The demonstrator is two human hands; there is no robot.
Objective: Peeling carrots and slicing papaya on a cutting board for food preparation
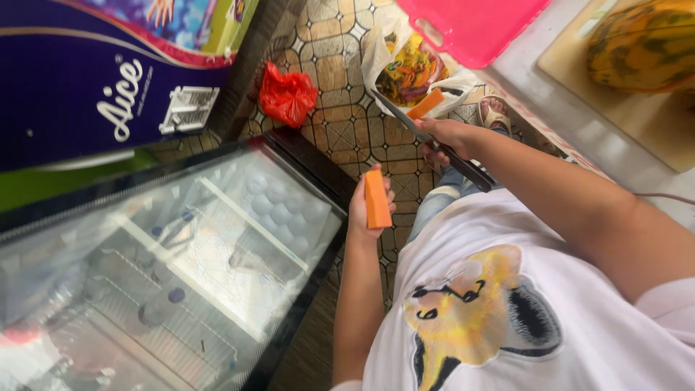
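White shirt point(550, 318) with a cartoon animal print fills the nearest part of the view, the person standing over a patterned tile floor point(340, 123). Just ahead of it the left hand point(368, 206) is curled around an orange fruit slice point(376, 199), a long wedge held upright between fingers and thumb. A little further out the right hand point(449, 137) is closed on the dark handle of a knife point(423, 134), whose blade slants up and away; a second orange strip point(426, 104) lies across the blade near its tip. To the left stands a glass-topped freezer point(181, 268) with wire shelves inside. Beyond the blade a white plastic bag point(405, 65) sits open on the floor, full of yellow and green peelings, and a crumpled red bag point(288, 94) lies near it. At the far right a bench point(528, 80) carries a wooden cutting board point(651, 123) with a whole papaya point(644, 43), beside a pink tray point(470, 25)
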